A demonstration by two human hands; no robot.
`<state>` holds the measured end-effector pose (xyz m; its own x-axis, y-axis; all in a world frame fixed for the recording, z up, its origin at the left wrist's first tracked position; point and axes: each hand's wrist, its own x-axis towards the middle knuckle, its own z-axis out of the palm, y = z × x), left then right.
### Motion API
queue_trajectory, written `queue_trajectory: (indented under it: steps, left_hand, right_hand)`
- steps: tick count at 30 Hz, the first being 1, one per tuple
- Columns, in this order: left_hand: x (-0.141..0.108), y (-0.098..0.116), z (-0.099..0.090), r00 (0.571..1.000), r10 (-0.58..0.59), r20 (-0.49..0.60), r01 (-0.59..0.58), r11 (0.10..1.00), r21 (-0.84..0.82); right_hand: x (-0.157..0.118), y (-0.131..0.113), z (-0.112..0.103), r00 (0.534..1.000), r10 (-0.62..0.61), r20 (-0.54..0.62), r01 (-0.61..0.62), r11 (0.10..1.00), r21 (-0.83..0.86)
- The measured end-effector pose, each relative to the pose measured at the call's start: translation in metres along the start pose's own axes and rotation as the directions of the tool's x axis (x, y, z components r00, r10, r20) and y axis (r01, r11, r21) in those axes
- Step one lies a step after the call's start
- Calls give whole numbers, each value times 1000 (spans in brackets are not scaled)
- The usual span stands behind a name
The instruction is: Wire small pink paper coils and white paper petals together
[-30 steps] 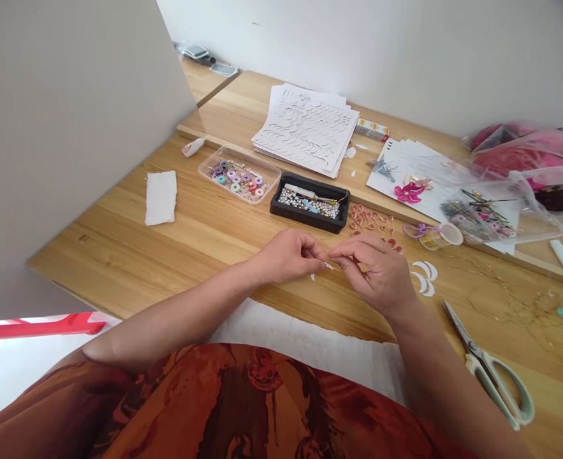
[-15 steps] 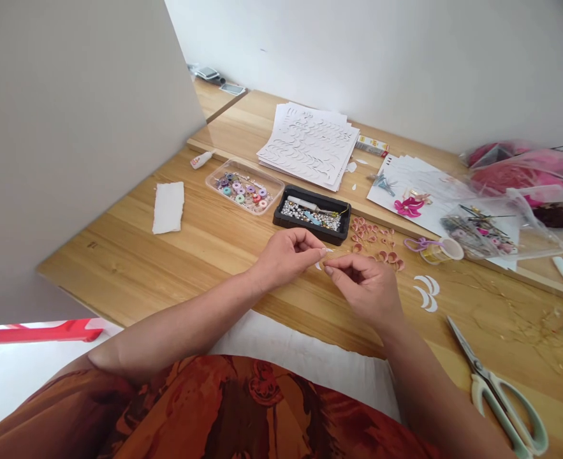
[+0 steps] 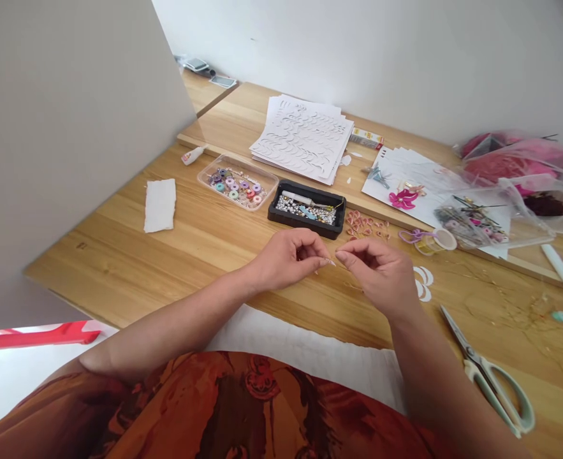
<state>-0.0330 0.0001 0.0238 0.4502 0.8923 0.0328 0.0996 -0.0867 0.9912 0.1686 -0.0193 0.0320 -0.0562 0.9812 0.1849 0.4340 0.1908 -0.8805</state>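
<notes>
The black tray, holding silver beads and a white-handled tool, stands on the tabletop. Just in front of it, on the wearer's side, the left hand grips a small white piece between thumb and fingertips, the piece poking out in front of the tray's right end. The right hand, in front of the tray and to its right, has thumb and forefinger pinched together near that piece; whether something very fine is between them, I cannot tell. Coral loops lie just right of the tray, white crescents and open-handled scissors farther right and nearer the wearer. A clear box of coloured rings sits to its left, cut paper sheets behind.
</notes>
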Motion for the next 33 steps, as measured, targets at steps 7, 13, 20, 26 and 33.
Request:
queue_trajectory:
  steps: [7, 13, 20, 26, 33]
  left_hand:
    - [5, -2, 1, 973, -155, -173, 114, 967, -226]
    - [4, -5, 2, 960, -77, -268, 86, 996, 25]
    - [-1, -2, 2, 1000, 24, -12, -24, 998, 56]
    - [2, 0, 2, 995, -89, -52, 78, 981, -177]
    - [5, -5, 4, 947, -139, -290, 118, 989, -90]
  right_hand:
    - [-3, 5, 19, 953, 268, 140, -296, 921, 254]
    - [-18, -19, 19, 987, -161, -9, 153, 953, -262]
    - [-5, -10, 0, 992, -91, -89, 76, 985, -156]
    - [3, 8, 9, 931, 320, 173, -363, 852, 376]
    - [-15, -9, 23, 999, 45, 29, -43, 998, -54]
